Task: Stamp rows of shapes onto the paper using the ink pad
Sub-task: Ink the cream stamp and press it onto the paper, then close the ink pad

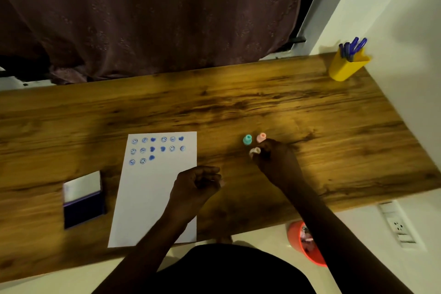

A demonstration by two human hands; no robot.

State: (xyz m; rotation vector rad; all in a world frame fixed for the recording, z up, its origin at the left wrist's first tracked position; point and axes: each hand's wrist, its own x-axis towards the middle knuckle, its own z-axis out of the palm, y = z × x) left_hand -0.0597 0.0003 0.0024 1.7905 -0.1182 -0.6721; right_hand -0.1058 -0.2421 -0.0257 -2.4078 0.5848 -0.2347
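Head view: right hand (269,154) pinches a pale stamp (254,151) beside teal stamp (247,139) right of paper (152,198); left hand (198,182) loosely curled, empty; stamp likely light, rigid, gripped by its knob.

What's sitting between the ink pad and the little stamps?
In the head view, the paper and the left hand resting on its right edge lie between the ink pad and the stamps.

Grained wood is being shown by the tabletop (286,102), matt paper by the sheet (148,198), patterned cloth by the curtain (155,12).
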